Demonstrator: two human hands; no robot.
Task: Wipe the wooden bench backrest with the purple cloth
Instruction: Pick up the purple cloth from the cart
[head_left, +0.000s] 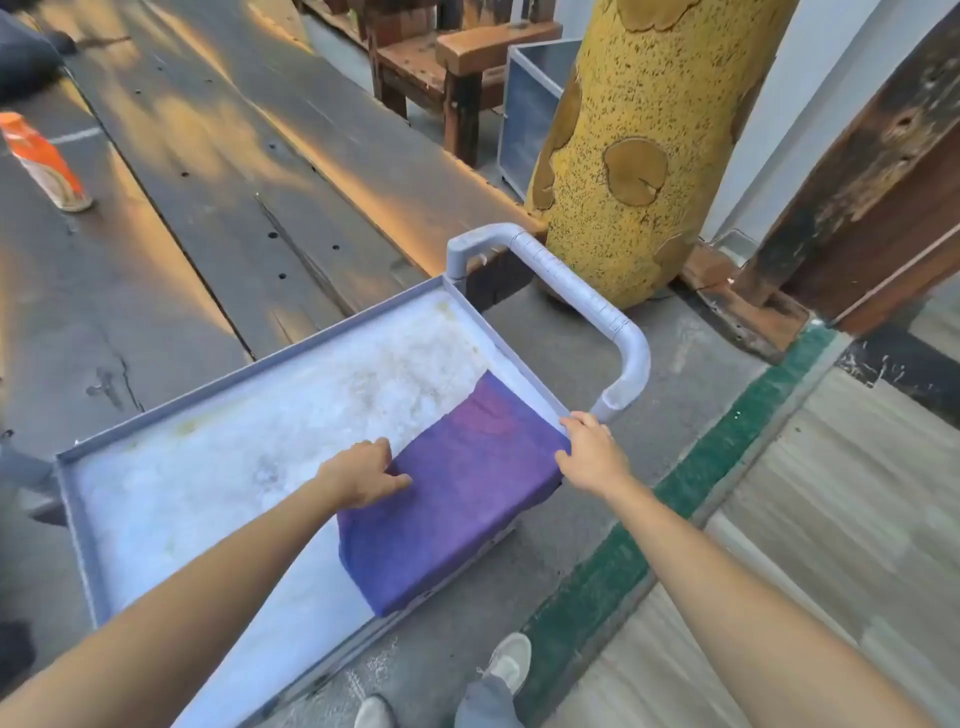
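A purple cloth (457, 493) lies spread flat over the near right corner of a grey cart tray (234, 467), draping over the tray's front rim. My left hand (363, 473) pinches the cloth's left edge with curled fingers. At the tray's right rim, my right hand (589, 457) grips the cloth's far right corner. A wooden bench (447, 62) with reddish worn planks stands far off at the top, partly cut by the frame edge.
The cart's curved grey handle (582, 306) rises just beyond my right hand. A long dark wooden table (208, 171) carries an orange bottle (47, 163) at left. A yellow speckled pillar (639, 145) and a dark wooden post (872, 171) stand to the right. My shoes (506, 670) show below.
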